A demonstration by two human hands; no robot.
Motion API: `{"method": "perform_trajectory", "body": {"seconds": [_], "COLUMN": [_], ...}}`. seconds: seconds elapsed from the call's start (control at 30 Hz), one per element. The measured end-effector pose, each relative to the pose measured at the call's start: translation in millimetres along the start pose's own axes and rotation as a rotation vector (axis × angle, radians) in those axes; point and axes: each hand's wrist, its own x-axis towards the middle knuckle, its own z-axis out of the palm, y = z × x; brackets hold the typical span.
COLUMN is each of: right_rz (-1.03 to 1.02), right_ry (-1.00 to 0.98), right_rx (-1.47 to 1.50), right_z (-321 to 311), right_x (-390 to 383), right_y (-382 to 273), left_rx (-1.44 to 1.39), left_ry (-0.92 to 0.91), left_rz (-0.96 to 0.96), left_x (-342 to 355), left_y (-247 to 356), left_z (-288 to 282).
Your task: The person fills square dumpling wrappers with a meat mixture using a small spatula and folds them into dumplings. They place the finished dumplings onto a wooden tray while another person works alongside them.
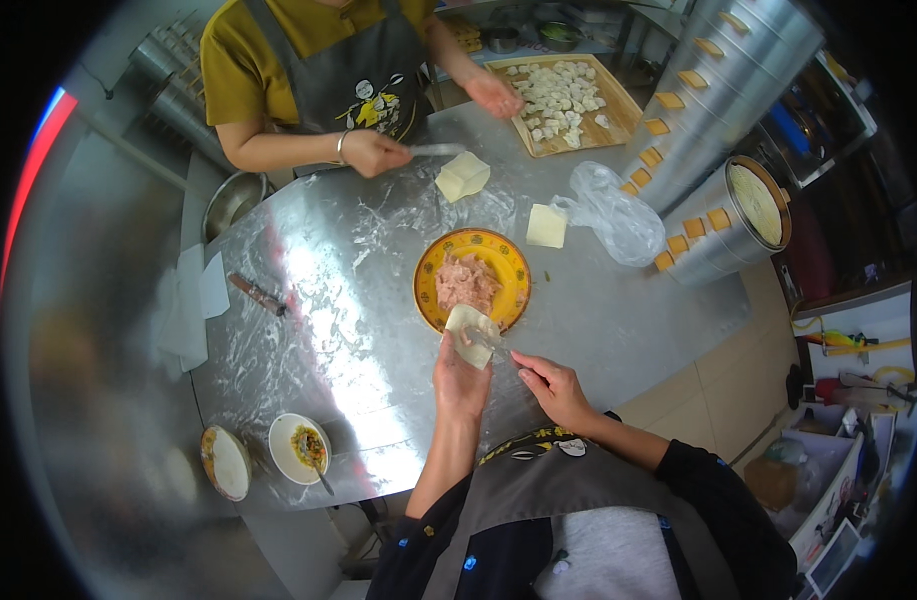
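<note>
My left hand [462,385] holds a pale square wrapper [468,325] in its palm, just at the near rim of the yellow patterned plate [519,290]. My right hand [549,385] grips a thin, flat metal utensil [494,345], its end on the wrapper over a little pink filling. A mound of pink minced meat [466,277] lies on the plate. Beyond it rest a short stack of wrappers [463,176], another square wrapper [546,225] and a crumpled clear plastic bag [619,215].
A co-worker [319,80] opposite holds a flat tool near a wooden tray [619,100] of dumplings. Tall metal steamer stacks [704,90] stand right. On the floury steel table [359,250] are a knife [259,294] and two bowls [284,450] [226,462] at left.
</note>
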Motion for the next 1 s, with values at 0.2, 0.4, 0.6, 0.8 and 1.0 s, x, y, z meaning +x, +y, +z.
{"method": "perform_trajectory", "body": {"seconds": [0.2, 0.4, 0.6, 0.8, 1.0], "right_rz": [-0.13, -0.601, -0.515, -0.657, -0.636], "right_ry": [-0.143, -0.168, -0.164, -0.125, -0.129], "right_rx": [-0.131, -0.057, -0.353, -0.504, -0.63], "right_z": [-27.4, -68.2, -50.8, -53.0, -57.3], "right_x": [17.3, 45.5, 65.0, 67.8, 64.2], "right_y": [8.4, -103.2, -85.3, -80.0, -83.1], "left_rx": [0.063, -0.003, 0.528, 0.771, 0.782], "left_ry": [-0.097, -0.441, 0.022, -0.062, -0.15], "left_rz": [-0.039, 0.163, 0.308, 0.345, 0.301], "left_x": [-0.9, -107.2, -20.2, -6.2, 4.9], "left_y": [11.4, 57.0, 55.5, 56.9, 38.3], "left_z": [-6.9, 104.3, 65.5, 37.9, 28.6]}}
